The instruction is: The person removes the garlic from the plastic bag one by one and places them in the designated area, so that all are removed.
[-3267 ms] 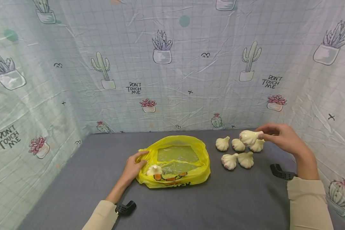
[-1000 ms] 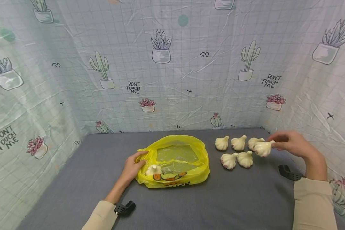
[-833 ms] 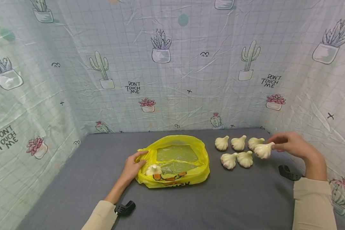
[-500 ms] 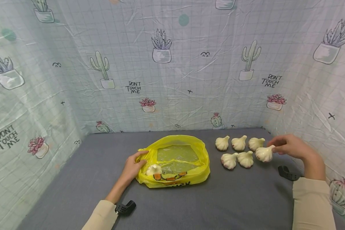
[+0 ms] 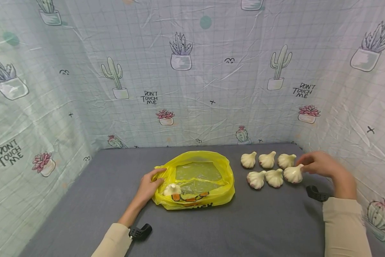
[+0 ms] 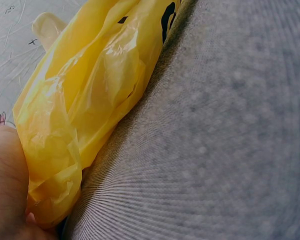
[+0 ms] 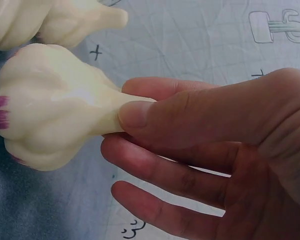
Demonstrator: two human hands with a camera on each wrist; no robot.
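Observation:
My right hand (image 5: 320, 164) pinches a garlic bulb (image 5: 293, 174) by its stem, at the right end of the front row. In the right wrist view, thumb and index finger grip the stem of this cream bulb (image 7: 55, 107) with purple streaks; the other fingers extend below. Beside it lie two front-row bulbs (image 5: 274, 178), with three more bulbs (image 5: 267, 160) behind. My left hand (image 5: 148, 185) holds the left rim of a yellow plastic bag (image 5: 226, 171), which stands with its mouth open. One garlic bulb (image 5: 172, 189) lies inside at the left. In the left wrist view the thumb (image 6: 7, 175) presses against the crumpled bag (image 6: 95, 85).
Grey cloth (image 5: 115, 185) covers the table. A curtain (image 5: 208, 82) printed with potted plants encloses the back and both sides. The bag stands left of the garlic rows, with a narrow strip of cloth between.
My right hand has carried its bulb from above the back row rightward, then down to the right end of the front row. The left hand and bag have stayed put.

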